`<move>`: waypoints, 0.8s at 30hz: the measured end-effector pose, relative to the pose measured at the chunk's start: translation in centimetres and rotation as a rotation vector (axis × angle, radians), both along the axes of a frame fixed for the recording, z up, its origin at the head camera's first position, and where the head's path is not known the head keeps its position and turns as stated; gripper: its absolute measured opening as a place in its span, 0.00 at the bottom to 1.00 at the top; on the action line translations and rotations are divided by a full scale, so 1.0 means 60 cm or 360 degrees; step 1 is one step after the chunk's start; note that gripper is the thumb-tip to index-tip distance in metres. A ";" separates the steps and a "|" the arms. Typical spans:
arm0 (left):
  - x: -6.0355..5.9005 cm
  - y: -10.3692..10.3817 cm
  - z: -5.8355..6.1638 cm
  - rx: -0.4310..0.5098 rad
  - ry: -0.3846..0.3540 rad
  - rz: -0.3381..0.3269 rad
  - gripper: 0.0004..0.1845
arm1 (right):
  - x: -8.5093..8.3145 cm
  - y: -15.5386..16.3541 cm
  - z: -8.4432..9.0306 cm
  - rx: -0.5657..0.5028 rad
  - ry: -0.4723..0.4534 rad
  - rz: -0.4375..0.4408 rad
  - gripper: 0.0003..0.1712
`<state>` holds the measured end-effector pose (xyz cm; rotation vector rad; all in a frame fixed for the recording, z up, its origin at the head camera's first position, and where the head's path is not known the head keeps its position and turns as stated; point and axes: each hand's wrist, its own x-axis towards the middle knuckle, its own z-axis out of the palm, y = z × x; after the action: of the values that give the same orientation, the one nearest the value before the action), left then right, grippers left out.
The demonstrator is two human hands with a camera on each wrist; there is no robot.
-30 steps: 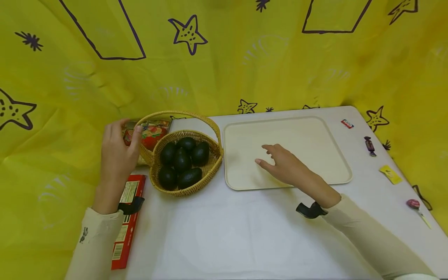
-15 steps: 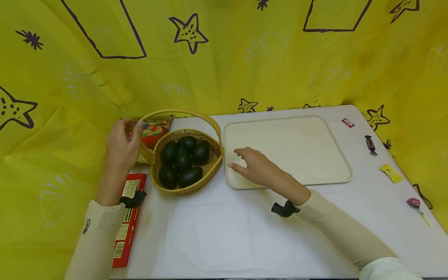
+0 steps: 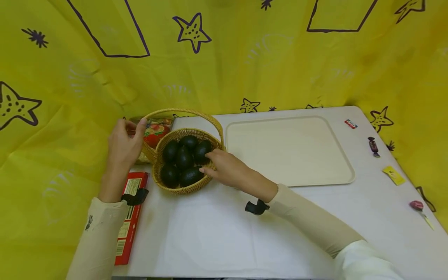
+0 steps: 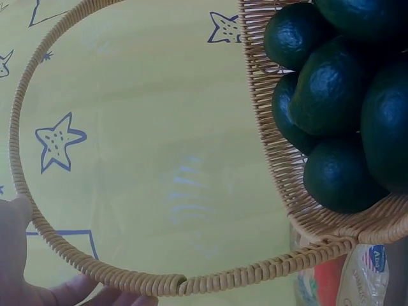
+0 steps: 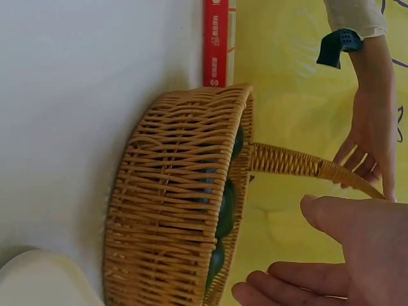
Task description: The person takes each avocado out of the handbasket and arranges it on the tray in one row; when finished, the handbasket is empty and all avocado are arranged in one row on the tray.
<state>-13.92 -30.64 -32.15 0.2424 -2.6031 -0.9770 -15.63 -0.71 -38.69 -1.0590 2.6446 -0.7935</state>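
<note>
A wicker basket point(image 3: 182, 189) point(image 5: 172, 204) holds several dark green avocados point(image 3: 183, 157) point(image 4: 331, 95) at the table's left. My right hand point(image 3: 204, 162) point(image 5: 331, 255) reaches over the basket's right rim. Its relaxed fingers lie on the nearest avocados and nothing is gripped. My left hand point(image 3: 127, 134) point(image 5: 370, 140) is at the basket's left side. Its thumb and fingertips touch the arched handle point(image 3: 185, 112) point(image 4: 127, 277) from outside, and the fingers are fairly straight.
A cream tray point(image 3: 287, 151) lies right of the basket. A long red box point(image 3: 129, 217) sits by the left edge, under my left forearm. A colourful packet point(image 3: 157, 130) is behind the basket. Small wrapped sweets point(image 3: 373, 146) and a lollipop point(image 3: 416, 205) lie along the right edge.
My right hand has moved left, off the tray and over the basket rim onto the avocados. My left hand has stayed at the handle.
</note>
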 end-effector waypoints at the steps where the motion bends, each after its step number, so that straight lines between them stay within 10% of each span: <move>1: 0.000 0.001 0.001 -0.0007 0.0000 0.0002 0.40 | -0.002 -0.007 0.000 0.0020 0.0015 0.0006 0.35; 24: -0.001 0.004 -0.003 -0.0037 0.0063 0.0030 0.35 | -0.061 -0.102 -0.027 0.0422 0.0069 -0.0278 0.27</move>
<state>-13.97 -30.38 -32.32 0.2389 -2.5701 -0.9348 -19.27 -6.84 -40.30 -0.7945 2.8078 -0.4345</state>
